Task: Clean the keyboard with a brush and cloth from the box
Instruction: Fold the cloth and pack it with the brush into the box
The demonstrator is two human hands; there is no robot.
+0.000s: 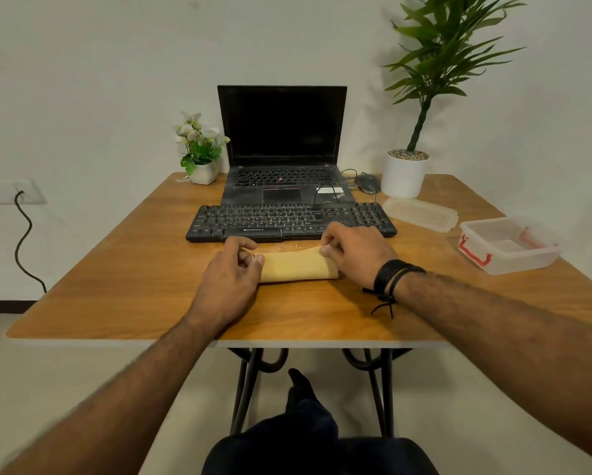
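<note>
Keyboard (pixel 289 221) cleaning is being prepared or finished with the cloth (pixel 296 266), which is being held folded on the wooden surface (pixel 116 269) just in front of the keyboard. The cloth's long axis is lying left to right, parallel to the keyboard's front edge. Its left end is being pinched by the left hand (pixel 231 275), thumb and fingers curled onto the fabric. Its right end is being pinched by the right hand (pixel 354 253), fingertips tucked at the upper corner. Each grip is thus being kept clamped on the cloth, one at either end.

The keyboard is lying directly beyond the cloth, away from the person and close to both hands, with the right hand nearer its number-pad end. The open box (pixel 508 246) is standing well apart to the right, its lid (pixel 421 214) lying beside it. No brush is being shown plainly; whether one is lying inside the box cannot be told.

A short forward carry would probably bring the cloth onto the keys.
</note>
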